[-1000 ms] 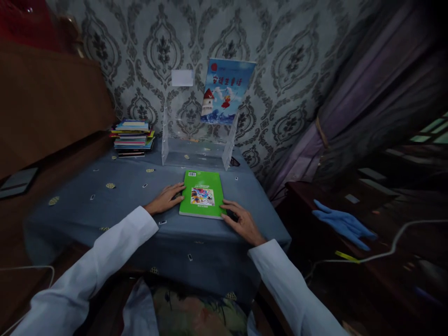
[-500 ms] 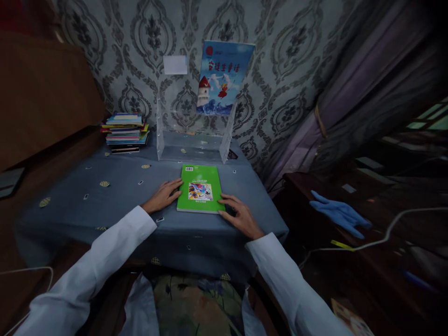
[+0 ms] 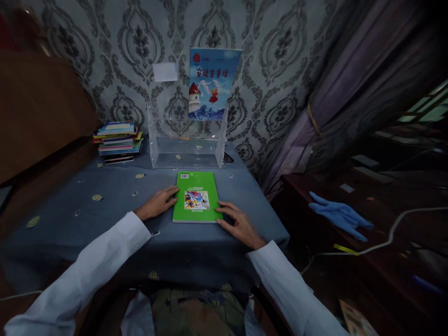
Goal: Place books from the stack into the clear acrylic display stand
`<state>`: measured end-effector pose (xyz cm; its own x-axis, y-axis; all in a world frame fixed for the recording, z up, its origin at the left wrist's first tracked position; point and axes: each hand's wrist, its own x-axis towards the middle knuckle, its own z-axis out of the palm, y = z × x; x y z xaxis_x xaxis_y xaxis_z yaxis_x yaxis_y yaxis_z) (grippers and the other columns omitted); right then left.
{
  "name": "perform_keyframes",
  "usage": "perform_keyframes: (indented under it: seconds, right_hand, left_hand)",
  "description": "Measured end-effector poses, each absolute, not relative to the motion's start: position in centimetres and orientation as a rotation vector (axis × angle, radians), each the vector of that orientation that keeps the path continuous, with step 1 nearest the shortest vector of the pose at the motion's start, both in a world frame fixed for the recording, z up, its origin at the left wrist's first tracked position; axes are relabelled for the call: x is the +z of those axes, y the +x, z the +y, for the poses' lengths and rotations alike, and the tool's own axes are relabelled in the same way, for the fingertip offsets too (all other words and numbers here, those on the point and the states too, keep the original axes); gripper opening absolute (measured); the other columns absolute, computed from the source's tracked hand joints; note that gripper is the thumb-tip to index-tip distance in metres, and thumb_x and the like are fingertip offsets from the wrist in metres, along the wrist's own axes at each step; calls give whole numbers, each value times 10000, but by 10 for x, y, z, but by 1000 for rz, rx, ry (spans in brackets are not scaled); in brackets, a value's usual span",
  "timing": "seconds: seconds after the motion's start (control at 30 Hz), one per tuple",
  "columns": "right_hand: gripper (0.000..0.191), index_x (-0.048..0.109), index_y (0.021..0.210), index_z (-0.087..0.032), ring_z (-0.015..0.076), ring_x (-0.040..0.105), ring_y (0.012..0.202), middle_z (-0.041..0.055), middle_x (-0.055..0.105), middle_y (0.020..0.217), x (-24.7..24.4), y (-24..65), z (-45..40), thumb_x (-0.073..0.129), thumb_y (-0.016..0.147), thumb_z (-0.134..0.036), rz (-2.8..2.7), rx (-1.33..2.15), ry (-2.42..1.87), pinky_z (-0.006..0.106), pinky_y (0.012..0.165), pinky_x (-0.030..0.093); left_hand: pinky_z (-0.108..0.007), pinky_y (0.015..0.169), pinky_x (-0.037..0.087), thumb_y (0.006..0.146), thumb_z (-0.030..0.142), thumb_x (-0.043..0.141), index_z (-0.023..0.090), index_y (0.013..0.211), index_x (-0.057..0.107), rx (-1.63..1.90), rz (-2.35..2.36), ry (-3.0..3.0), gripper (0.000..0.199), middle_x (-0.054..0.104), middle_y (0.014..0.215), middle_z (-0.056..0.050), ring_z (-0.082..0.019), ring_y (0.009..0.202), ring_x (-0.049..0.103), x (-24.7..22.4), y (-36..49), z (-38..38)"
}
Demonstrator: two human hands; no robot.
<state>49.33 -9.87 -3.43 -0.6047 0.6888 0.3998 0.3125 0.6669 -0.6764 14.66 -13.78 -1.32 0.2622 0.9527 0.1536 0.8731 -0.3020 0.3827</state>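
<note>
A green book (image 3: pixel 201 183) lies flat near the front edge of the blue-grey tablecloth (image 3: pixel 115 205), a barcode at its top left and a colourful picture in its middle. My left hand (image 3: pixel 157 203) rests at the book's left edge, fingertips touching it, fingers apart. At the right edge, the fingertips of my right hand (image 3: pixel 241 225) touch the book, with thumb and fingers spread. Neither hand is wrapped round it. Behind the book stands a clear acrylic stand (image 3: pixel 187 159). Above the stand's right part is a blue illustrated book (image 3: pixel 213 84), upright.
At the table's back left is a stack of books (image 3: pixel 118 142). A white card (image 3: pixel 165 72) shows above the stand's left part. On a dark surface to the right lie a blue glove (image 3: pixel 339 214) and a white cable (image 3: pixel 392 231). A purple curtain (image 3: pixel 304 126) hangs at right.
The view has shifted a little, so the table, books and stand appear slightly lower and further left. Both hands stay at the green book's edges.
</note>
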Motion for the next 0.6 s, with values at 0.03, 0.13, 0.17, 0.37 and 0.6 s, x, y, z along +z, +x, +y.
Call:
perform_keyframes:
  seconds: [0.03,0.13,0.17,0.37,0.6]
  right_hand:
    - [300,726,1152,-240,286,646,1196,135,638,1339,-34,493,-99,667,895,-386,-2220,746,-769,491,1030,523]
    - [304,723,1160,-234,282,642,1204,139,638,1340,-33,494,-99,647,910,-388,-2216,770,-754,488,1039,516]
    - [301,723,1160,-234,278,639,1209,138,638,1341,-33,493,-99,643,913,-385,-2211,776,-748,484,1043,513]
    - [287,724,1168,-234,270,643,1204,136,644,1339,-31,491,-102,627,924,-349,-2174,811,-756,464,1035,517]
    - [253,733,1122,-231,251,700,1072,101,739,1159,-15,492,-74,586,952,-348,-2231,832,-766,421,954,556]
  left_hand:
    - [-451,1197,339,984,531,374,153,1444,505,510,1710,2321,610,489,1523,-123,-266,1429,443,-13,146,-134]
    - [-443,1194,344,971,470,404,135,1429,513,475,1733,2332,578,503,1512,-129,-269,1410,467,-12,143,-117]
    - [-438,1194,343,968,452,408,130,1425,516,463,1744,2330,569,508,1508,-130,-267,1406,472,-12,143,-111]
    - [-405,1173,374,966,404,430,150,1392,540,376,1861,2323,507,511,1507,-127,-270,1387,494,-3,145,-80]
    - [-451,1078,457,984,282,429,119,1288,592,250,1962,2455,381,586,1410,-187,-316,1268,596,-4,158,-57]
